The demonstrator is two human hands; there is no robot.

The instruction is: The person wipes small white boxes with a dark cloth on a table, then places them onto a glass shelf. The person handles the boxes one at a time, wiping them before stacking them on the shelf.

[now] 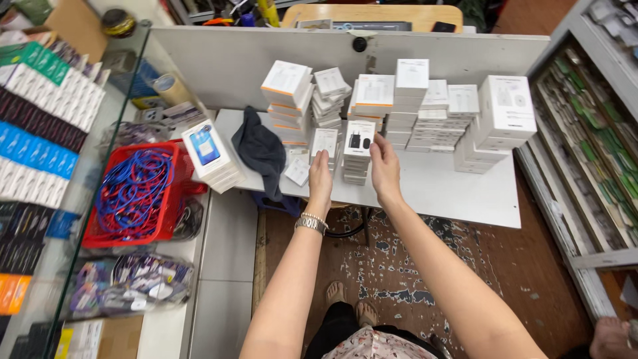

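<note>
**Hands flank a stack of small white boxes**

Where the white bench (458,189) carries many stacks of white boxes (435,113), a red basket (143,226) of blue cables sits to its left. A dark cloth (260,151) lies near the front stack (357,156). The right hand (385,169) presses it with flat, closed fingers; the left hand (319,179) touches the neighbouring stack (323,147), fingers together.

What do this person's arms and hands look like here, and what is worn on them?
Both arms are bare, with no sleeves in view. The left hand has a silver metal bracelet or watch band at the wrist. The right hand shows no glove and no wristwear; rings cannot be made out on either hand.
</note>
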